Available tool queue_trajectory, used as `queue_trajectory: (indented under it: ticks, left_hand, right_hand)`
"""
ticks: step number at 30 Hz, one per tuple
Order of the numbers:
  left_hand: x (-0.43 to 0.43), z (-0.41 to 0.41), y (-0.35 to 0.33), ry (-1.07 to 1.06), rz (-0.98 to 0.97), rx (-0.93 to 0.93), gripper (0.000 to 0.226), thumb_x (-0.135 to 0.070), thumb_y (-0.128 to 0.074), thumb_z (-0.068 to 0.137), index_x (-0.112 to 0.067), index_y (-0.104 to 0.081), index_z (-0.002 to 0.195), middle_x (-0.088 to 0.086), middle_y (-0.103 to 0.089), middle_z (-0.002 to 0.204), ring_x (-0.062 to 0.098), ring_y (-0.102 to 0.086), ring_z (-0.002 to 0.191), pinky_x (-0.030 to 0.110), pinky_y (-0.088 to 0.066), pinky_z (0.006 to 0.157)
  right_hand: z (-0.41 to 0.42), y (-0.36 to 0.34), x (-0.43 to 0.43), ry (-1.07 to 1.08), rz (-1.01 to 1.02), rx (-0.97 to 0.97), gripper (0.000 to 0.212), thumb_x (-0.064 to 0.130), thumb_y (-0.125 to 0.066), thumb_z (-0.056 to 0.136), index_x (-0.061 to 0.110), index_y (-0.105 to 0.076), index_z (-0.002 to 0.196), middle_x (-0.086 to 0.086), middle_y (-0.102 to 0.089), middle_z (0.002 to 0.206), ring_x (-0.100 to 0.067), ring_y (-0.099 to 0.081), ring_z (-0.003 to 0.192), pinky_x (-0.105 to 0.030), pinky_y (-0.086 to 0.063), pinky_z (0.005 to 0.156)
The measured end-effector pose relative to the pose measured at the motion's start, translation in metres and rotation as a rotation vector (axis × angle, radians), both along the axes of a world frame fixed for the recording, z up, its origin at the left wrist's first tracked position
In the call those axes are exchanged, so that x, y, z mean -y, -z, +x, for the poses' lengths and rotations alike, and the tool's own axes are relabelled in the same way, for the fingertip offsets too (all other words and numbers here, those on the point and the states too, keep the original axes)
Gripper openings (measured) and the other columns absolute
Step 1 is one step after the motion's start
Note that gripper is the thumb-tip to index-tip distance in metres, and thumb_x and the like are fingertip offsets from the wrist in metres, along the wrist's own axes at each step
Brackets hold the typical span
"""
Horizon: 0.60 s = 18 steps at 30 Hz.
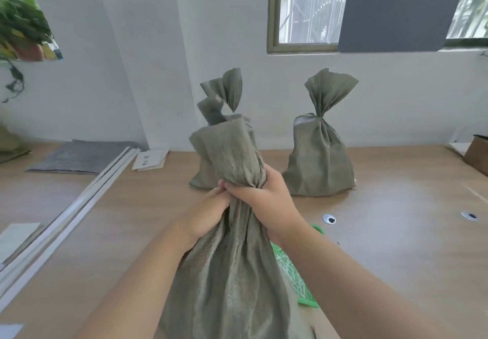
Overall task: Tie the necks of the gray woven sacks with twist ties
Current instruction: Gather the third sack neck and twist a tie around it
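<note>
A filled gray woven sack (227, 280) stands upright on the wooden table right in front of me. My left hand (208, 212) and my right hand (264, 201) both squeeze its gathered neck, and the loose top fans out above them. Behind it stands a second gray sack (219, 175), largely hidden, with its bunched top sticking up. A third gray sack (320, 164) stands at the back right, its neck pinched shut. A bundle of green twist ties (293, 272) lies on the table to the right of the near sack, partly covered by my right forearm.
White strips (79, 206) run diagonally across the table's left side, beside a gray folded cloth (79, 156) and a paper label (150, 159). A brown box (478, 153) sits at the right edge. Two cable grommets (328, 218) are set into the wooden table (396, 233).
</note>
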<state>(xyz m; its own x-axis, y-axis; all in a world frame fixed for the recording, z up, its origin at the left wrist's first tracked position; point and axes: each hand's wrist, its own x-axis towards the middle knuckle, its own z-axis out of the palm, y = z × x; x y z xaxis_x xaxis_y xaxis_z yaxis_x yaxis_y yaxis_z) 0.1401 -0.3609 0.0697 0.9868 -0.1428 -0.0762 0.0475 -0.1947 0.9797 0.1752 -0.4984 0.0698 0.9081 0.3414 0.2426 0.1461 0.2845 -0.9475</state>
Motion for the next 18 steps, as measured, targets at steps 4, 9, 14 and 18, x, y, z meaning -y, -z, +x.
queue_trajectory:
  ticks: [4,9,14,18]
  left_hand:
    - [-0.015,-0.006,0.001,0.238,0.045,0.000,0.086,-0.027,-0.069,0.074,-0.021,-0.031,0.151,-0.009,-0.044,0.151,0.002,-0.044,0.136,0.025,-0.039,0.108]
    - [0.000,-0.008,0.011,0.073,0.225,0.128,0.111,-0.026,-0.094,0.049,-0.040,-0.026,0.135,-0.018,-0.047,0.132,-0.017,-0.051,0.115,0.010,-0.046,0.092]
    - [0.003,-0.006,0.009,0.069,0.237,0.148,0.105,-0.011,-0.096,0.056,-0.050,-0.026,0.125,-0.031,-0.045,0.126,-0.021,-0.049,0.113,0.008,-0.044,0.090]
    - [0.016,0.003,0.012,0.061,0.386,0.214,0.081,-0.023,-0.089,0.061,-0.037,-0.046,0.127,-0.019,-0.064,0.117,0.000,-0.063,0.109,0.034,-0.055,0.092]
  right_hand:
    - [-0.009,-0.003,-0.008,0.001,0.259,-0.252,0.007,0.000,-0.067,0.087,0.002,-0.067,0.094,-0.018,-0.070,0.087,-0.030,-0.066,0.083,-0.045,-0.054,0.081]
    - [-0.011,-0.001,-0.021,0.002,0.507,-0.489,0.011,0.004,-0.065,0.092,0.003,-0.063,0.080,-0.016,-0.066,0.082,-0.024,-0.065,0.069,-0.037,-0.056,0.073]
    - [-0.011,-0.001,-0.013,-0.047,0.552,-0.470,0.019,0.005,-0.065,0.091,0.007,-0.062,0.072,-0.015,-0.064,0.081,-0.022,-0.065,0.071,-0.038,-0.055,0.077]
    - [-0.005,0.001,0.001,0.043,0.311,-0.259,0.007,0.006,-0.071,0.086,0.004,-0.064,0.090,-0.008,-0.067,0.077,-0.021,-0.065,0.080,-0.036,-0.054,0.080]
